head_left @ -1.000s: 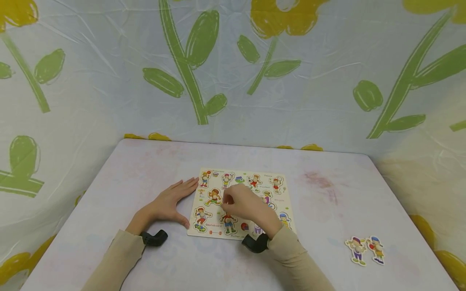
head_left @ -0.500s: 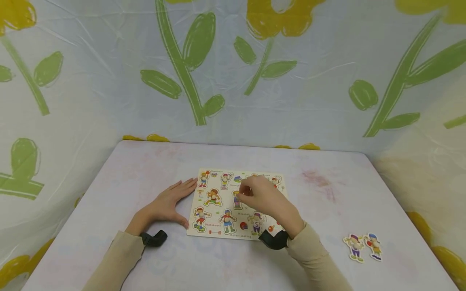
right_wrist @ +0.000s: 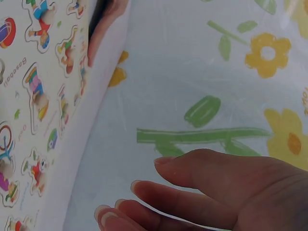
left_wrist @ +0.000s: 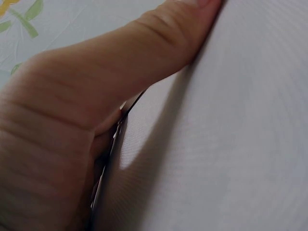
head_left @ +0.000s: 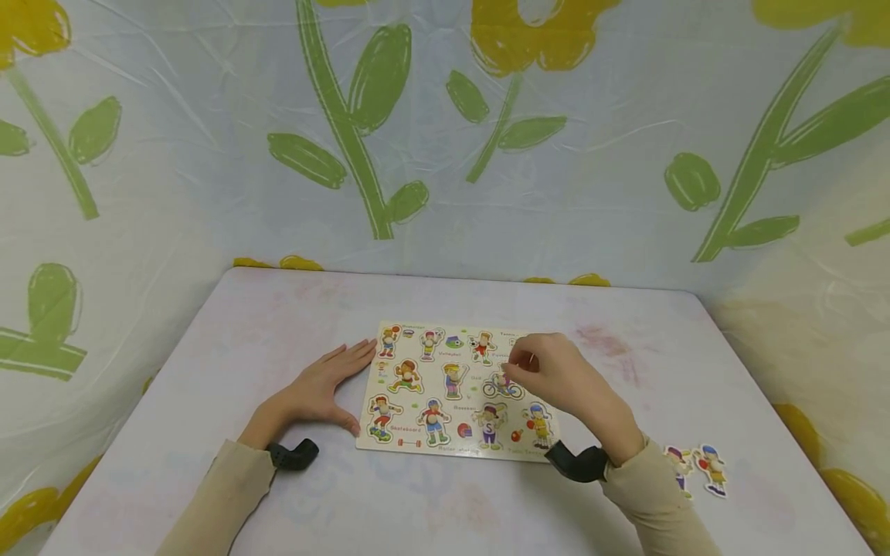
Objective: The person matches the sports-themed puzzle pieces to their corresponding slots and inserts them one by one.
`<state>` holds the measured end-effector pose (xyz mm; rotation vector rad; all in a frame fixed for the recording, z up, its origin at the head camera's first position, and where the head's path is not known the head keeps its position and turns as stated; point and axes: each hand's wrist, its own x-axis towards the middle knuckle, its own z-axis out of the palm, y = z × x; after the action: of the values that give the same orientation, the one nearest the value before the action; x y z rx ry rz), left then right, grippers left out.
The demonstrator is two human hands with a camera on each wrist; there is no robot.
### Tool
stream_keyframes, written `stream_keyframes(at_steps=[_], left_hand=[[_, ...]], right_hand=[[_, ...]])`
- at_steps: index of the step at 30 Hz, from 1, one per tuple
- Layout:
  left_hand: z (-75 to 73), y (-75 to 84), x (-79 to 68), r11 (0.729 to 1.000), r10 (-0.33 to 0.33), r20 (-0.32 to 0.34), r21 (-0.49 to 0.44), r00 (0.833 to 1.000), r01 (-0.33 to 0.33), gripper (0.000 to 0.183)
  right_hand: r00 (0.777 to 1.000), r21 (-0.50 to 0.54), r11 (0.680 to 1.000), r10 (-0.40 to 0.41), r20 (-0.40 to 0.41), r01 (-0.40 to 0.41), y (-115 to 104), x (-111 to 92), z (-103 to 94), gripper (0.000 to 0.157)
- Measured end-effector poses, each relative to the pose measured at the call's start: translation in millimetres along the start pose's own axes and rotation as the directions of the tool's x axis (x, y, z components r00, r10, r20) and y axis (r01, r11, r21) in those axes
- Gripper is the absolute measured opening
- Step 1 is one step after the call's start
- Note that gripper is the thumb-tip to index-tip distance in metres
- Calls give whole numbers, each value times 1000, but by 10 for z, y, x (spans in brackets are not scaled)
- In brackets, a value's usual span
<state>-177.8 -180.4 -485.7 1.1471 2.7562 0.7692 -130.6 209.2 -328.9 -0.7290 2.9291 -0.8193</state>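
Observation:
A cream wooden knob puzzle board (head_left: 433, 392) lies on the table, set with several sports-figure pieces, among them a golfer (head_left: 455, 382) and a cyclist (head_left: 502, 388). My left hand (head_left: 320, 390) rests beside it, fingertips at the left edge and thumb at the near-left corner. Over the board's right side is my right hand (head_left: 570, 378), its fingertips near the cyclist. The right wrist view shows those fingers (right_wrist: 183, 202) loosely bent, thumb apart, nothing between them. The hand covers the board's upper right part. In the left wrist view, the left thumb (left_wrist: 120, 62) stretches along the board's edge.
Two loose figure pieces lie on the table at the right: one with a blue cap (head_left: 714, 471), and one with a purple cap (head_left: 676, 463) partly behind the right sleeve (head_left: 647, 494). A flower-printed curtain (head_left: 556, 193) stands behind the table (head_left: 445, 510).
My right hand has moved rightward across the board, from beside the runner, past the golfer, to the cyclist. The golfer has come into full view. The left hand stays at the edge.

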Motion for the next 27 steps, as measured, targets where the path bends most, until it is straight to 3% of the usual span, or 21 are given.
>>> stream_keyframes(at_steps=[7, 16, 27], left_hand=[[0, 8, -4, 1000, 2, -2, 9, 1000, -2, 133], [32, 15, -11, 1000, 0, -10, 13, 1000, 0, 132], [77, 55, -36, 1000, -2, -19, 19, 1000, 2, 133]], right_hand=[[997, -35, 997, 70, -30, -71, 175, -203, -139, 9], [993, -93, 991, 90, -75, -97, 458, -479, -233, 9], [979, -84, 977, 193, -60, -198, 781, -859, -363, 9]])
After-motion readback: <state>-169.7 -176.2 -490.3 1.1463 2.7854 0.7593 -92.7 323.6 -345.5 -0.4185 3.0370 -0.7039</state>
